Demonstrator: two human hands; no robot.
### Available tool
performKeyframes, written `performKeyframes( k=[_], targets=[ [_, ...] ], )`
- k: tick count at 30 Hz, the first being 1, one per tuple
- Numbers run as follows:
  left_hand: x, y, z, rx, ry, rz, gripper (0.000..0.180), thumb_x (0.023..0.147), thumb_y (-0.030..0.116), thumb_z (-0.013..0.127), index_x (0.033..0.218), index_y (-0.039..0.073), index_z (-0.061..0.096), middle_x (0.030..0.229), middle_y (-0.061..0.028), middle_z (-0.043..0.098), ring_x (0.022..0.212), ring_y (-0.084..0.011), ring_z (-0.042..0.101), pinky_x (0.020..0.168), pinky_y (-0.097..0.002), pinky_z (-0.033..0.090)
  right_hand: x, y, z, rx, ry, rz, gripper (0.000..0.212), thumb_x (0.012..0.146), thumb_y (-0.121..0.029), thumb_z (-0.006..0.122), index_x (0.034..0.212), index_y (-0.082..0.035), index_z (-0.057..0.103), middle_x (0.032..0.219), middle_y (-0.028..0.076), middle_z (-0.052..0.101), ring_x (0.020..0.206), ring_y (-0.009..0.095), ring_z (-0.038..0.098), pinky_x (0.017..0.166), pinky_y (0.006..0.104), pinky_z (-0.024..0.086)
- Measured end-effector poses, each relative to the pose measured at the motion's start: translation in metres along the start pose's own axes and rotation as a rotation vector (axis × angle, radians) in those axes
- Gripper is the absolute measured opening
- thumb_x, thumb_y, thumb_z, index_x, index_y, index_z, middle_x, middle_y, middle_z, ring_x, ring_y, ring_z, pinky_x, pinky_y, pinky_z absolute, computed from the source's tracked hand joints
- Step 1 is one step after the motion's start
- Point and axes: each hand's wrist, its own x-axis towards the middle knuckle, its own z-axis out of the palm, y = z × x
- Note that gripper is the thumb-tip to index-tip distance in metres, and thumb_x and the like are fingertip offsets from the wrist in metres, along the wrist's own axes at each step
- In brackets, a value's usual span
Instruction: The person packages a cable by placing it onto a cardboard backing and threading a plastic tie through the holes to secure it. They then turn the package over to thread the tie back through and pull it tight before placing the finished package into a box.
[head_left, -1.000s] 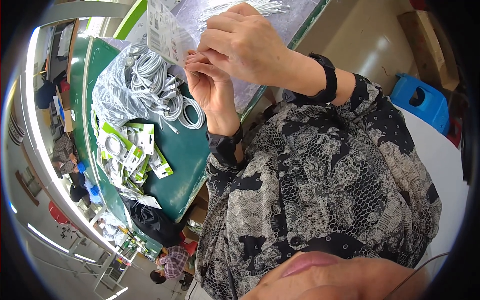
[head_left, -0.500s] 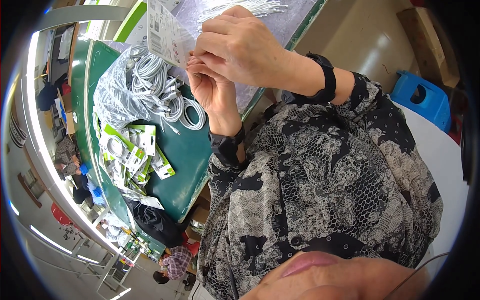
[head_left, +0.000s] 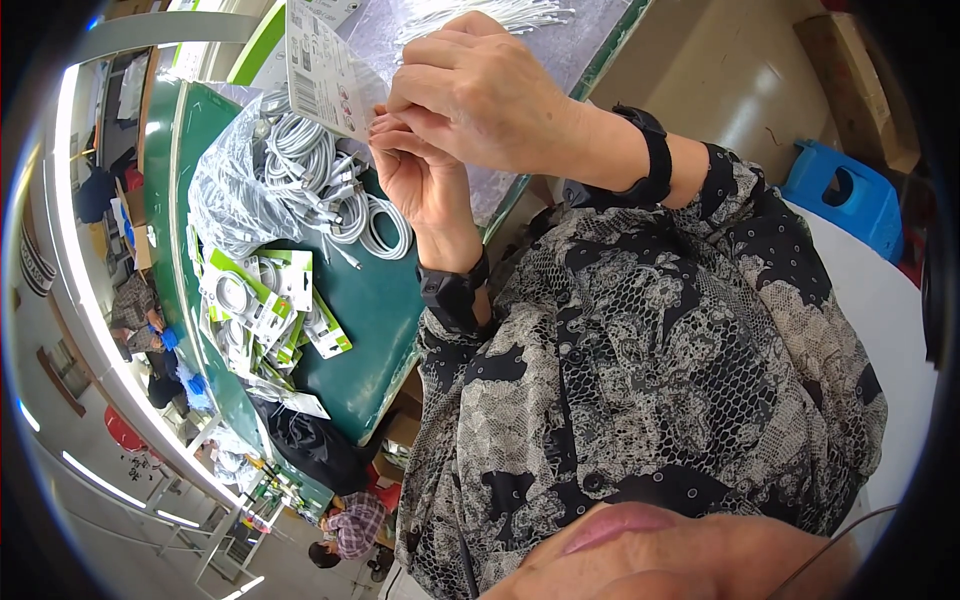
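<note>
A printed packaging card (head_left: 327, 85), white with a clear plastic edge, stands tilted above the table. At its lower right corner my left hand (head_left: 428, 190) has curled fingers pinching the card. My right hand (head_left: 480, 98) is closed just above, its fingertips meeting the left ones at the same edge. The exact grip of the right fingers is partly hidden. Below the card lie coiled grey-white cables (head_left: 300, 150), partly in a clear plastic bag (head_left: 228, 195). Nearer me is a pile of green and white carded cable packs (head_left: 262, 305).
The green table (head_left: 370, 325) runs along the left, with a black bag (head_left: 305, 435) at its near end. Thin white strips (head_left: 485, 18) lie on the grey surface beyond my hands. A blue plastic stool (head_left: 842, 200) and a cardboard box (head_left: 855, 85) stand at right. Other people are farther left.
The card has tilted and shifted slightly left, and my left fingertips moved a little left with it. My right hand is almost unmoved.
</note>
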Motion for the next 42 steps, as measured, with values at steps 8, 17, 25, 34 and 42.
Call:
performKeyframes(
  k=[8, 17, 25, 34, 42],
  targets=[
    [-0.001, 0.004, -0.010, 0.235, -0.050, 0.064, 0.020, 0.089, 0.005, 0.060, 0.106, -0.004, 0.058, 0.103, -0.0105, 0.063, 0.098, -0.0193, 0.061, 0.090, -0.0303, 0.055, 0.001, 0.014, 0.007, 0.225, -0.081, -0.013, 0.016, 0.073, -0.008, 0.071, 0.087, -0.010, 0.065, 0.081, 0.002, 0.059, 0.077, 0.020, 0.059, 0.076, 0.0323, 0.044],
    [-0.006, 0.006, -0.019, 0.594, 0.060, 0.190, 0.029, 0.092, 0.013, 0.059, 0.118, 0.002, 0.054, 0.118, -0.0101, 0.060, 0.110, -0.0228, 0.059, 0.096, -0.0375, 0.051, -0.018, 0.024, 0.003, 0.646, 0.007, 0.414, 0.024, 0.074, 0.000, 0.068, 0.097, -0.006, 0.064, 0.089, 0.009, 0.061, 0.080, 0.029, 0.059, 0.073, 0.0341, 0.045],
    [-0.010, -0.012, -0.016, 1.342, 0.054, 0.680, 0.037, 0.094, 0.006, 0.054, 0.130, 0.006, 0.044, 0.122, -0.0090, 0.057, 0.111, -0.0227, 0.058, 0.095, -0.0390, 0.051, -0.049, 0.026, -0.025, 0.035, -0.131, 0.020, 0.029, 0.072, -0.004, 0.071, 0.100, -0.009, 0.065, 0.093, 0.002, 0.063, 0.083, 0.023, 0.056, 0.079, 0.0364, 0.041],
    [-0.008, -0.035, -0.023, 1.387, -0.019, 0.726, 0.038, 0.092, 0.004, 0.057, 0.128, 0.006, 0.047, 0.118, -0.0078, 0.059, 0.103, -0.0210, 0.061, 0.089, -0.0362, 0.053, -0.027, 0.022, -0.025, -0.104, -0.042, -0.271, 0.022, 0.069, -0.006, 0.071, 0.090, -0.011, 0.066, 0.094, -0.003, 0.060, 0.085, 0.017, 0.053, 0.080, 0.0307, 0.034],
    [-0.021, -0.032, -0.001, 2.403, -0.314, 1.297, 0.024, 0.080, 0.005, 0.070, 0.103, 0.000, 0.063, 0.094, -0.0131, 0.066, 0.086, -0.0263, 0.067, 0.079, -0.0371, 0.057, -0.034, 0.023, -0.022, 0.203, -0.024, -0.185, 0.022, 0.069, 0.007, 0.066, 0.088, -0.004, 0.065, 0.099, 0.009, 0.062, 0.089, 0.024, 0.058, 0.078, 0.0342, 0.046]
  ],
)
